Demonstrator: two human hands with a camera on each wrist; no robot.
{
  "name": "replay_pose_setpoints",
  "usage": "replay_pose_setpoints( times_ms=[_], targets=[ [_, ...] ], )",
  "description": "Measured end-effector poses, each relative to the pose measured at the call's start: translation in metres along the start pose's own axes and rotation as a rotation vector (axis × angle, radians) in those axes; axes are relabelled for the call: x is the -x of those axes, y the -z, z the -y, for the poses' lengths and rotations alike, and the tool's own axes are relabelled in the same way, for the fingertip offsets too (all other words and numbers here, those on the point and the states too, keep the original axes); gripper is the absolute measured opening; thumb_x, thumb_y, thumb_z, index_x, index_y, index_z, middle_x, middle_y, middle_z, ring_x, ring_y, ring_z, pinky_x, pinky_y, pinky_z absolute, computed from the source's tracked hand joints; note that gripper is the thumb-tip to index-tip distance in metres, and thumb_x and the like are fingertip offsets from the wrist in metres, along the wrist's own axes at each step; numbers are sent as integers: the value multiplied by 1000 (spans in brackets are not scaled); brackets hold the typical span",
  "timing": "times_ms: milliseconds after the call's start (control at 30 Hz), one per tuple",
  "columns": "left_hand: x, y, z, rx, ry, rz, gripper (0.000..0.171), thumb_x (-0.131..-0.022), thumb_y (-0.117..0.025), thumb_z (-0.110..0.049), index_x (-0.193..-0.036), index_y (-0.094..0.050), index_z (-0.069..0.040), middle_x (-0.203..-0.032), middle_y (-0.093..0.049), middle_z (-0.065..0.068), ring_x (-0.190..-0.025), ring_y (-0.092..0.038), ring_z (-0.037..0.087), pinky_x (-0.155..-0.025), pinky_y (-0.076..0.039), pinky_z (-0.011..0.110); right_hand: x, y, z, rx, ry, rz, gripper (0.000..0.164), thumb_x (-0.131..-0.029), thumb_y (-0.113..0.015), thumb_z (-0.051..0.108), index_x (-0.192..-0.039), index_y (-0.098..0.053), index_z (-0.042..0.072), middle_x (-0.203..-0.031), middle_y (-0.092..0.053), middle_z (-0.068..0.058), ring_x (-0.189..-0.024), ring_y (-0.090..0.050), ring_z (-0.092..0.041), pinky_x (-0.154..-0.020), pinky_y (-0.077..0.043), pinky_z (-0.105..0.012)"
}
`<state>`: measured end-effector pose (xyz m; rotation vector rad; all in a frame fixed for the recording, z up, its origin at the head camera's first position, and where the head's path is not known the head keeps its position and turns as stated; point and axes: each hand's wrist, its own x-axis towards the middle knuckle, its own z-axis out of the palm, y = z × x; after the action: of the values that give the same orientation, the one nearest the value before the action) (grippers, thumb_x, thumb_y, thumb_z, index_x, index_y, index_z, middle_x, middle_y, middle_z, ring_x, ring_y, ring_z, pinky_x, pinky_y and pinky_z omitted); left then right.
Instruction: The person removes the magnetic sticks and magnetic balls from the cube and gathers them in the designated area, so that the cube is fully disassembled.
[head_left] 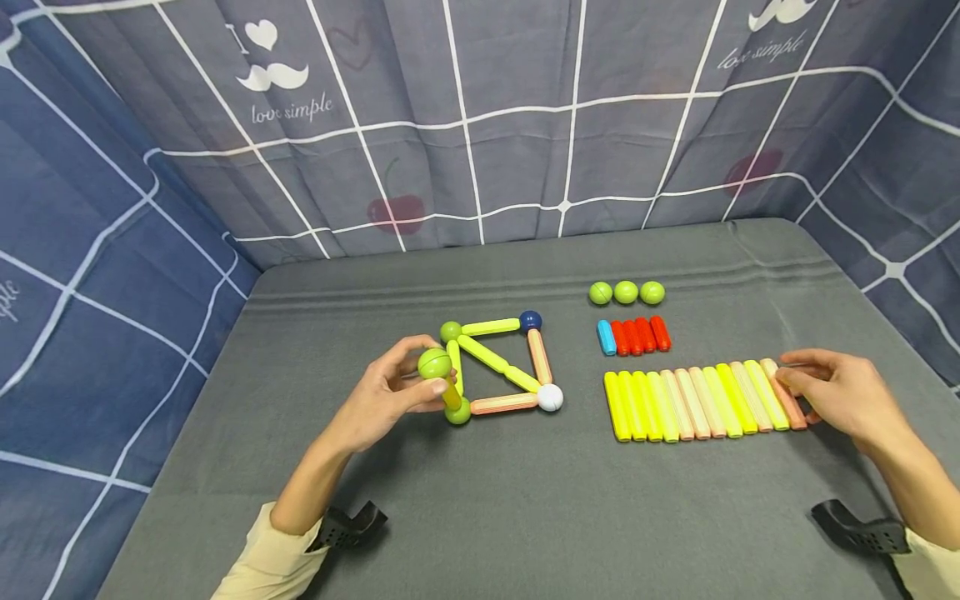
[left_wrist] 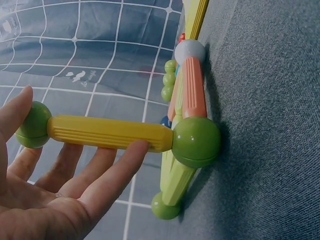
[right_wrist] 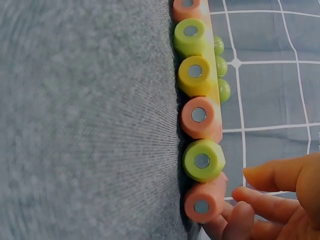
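My left hand [head_left: 393,379] holds an upright yellow magnetic rod [left_wrist: 110,132], its fingers behind the rod and its thumb by the green ball [head_left: 434,363] on top. The rod's lower end meets another green ball [left_wrist: 196,142], a corner of a flat four-sided frame of rods and balls with a diagonal. A white ball [head_left: 550,397] and a dark blue ball [head_left: 530,321] form other corners. At the right end of a row of rods is my right hand [head_left: 843,396]. Its lower fingers touch the outer orange rod [right_wrist: 202,202]; the thumb appears apart from it.
Behind the row of yellow, green and orange rods [head_left: 648,408] lie several short red rods [head_left: 637,336] and a blue rod [head_left: 607,337]. Three loose green balls [head_left: 626,292] sit farther back. A checked curtain [head_left: 517,108] hangs behind the grey cloth-covered table [head_left: 517,508].
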<state>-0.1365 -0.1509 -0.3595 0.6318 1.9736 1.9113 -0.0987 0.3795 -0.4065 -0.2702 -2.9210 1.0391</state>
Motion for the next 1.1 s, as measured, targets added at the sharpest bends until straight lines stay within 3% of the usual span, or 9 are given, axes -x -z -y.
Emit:
replay_pose_setpoints(
  times_ms=[333, 433, 533, 667, 800, 867, 967, 1100],
  targets=[
    [0, -1, 2, -30, -10, -9, 45, -95, -65, -2, -134, -43, 1, -113, -57, 32, -101, -63, 48, -83, -56, 56, 7, 3, 0, 7, 18, 4, 46, -102, -56, 28, -125, -56, -12, -114, -59, -36, -68, -55, 0, -48, -53, -30],
    [0, -1, 2, -37, -10, -14, 46, -94, -65, -2, -135, -42, 2, -114, -57, 33, -101, -63, 49, -82, -56, 54, 9, 3, 7, 10, 47, -24, 46, -101, -58, 28, -125, -57, -11, -112, -60, -35, -67, -56, -2, -48, -53, -29],
    [1, -2, 1, -48, -14, -18, 47, -94, -65, -1, -136, -43, 2, -116, -57, 32, -102, -62, 49, -82, -57, 53, 12, 4, 20, 0, 88, -50, 43, -100, -60, 28, -126, -59, -7, -112, -62, -32, -78, -53, -1, -52, -48, -23],
    [2, -2, 2, -56, -24, -17, 49, -92, -67, 1, -136, -45, 0, -118, -59, 30, -106, -62, 48, -82, -57, 50, 17, 3, 48, -23, 169, -60, 35, -100, -60, 26, -123, -64, 1, -111, -65, -24, -84, -51, -2, -54, -42, -21],
    [3, -2, 5, -58, -22, -16, 50, -89, -69, 5, -135, -50, 3, -119, -59, 32, -109, -62, 45, -83, -58, 45, 18, -9, 86, -75, 299, -46, 22, -98, -63, 19, -115, -69, 6, -105, -68, -16, -73, -57, -4, -55, -45, -21],
    [2, -2, 7, -63, -15, -17, 47, -88, -69, 7, -132, -53, 6, -118, -59, 34, -108, -62, 44, -83, -58, 44, 19, -17, 106, -94, 378, -41, 17, -96, -65, 16, -111, -71, 10, -104, -70, -10, -81, -58, 0, -64, -46, -16],
    [1, -3, 9, -104, -8, -27, 38, -88, -69, 7, -126, -60, 8, -116, -62, 32, -105, -64, 42, -85, -58, 43, 21, -32, 136, -162, 457, 15, 14, -96, -66, 14, -109, -72, 12, -104, -70, -4, -88, -62, -5, -72, -51, -16],
    [-2, -5, 15, -194, 2, -32, 30, -88, -71, 2, -117, -67, 7, -113, -66, 27, -105, -66, 32, -88, -56, 35, 26, -50, 173, -265, 475, 133, 16, -96, -66, 14, -111, -71, 12, -107, -68, -1, -91, -65, -16, -71, -57, -26]
  ],
)
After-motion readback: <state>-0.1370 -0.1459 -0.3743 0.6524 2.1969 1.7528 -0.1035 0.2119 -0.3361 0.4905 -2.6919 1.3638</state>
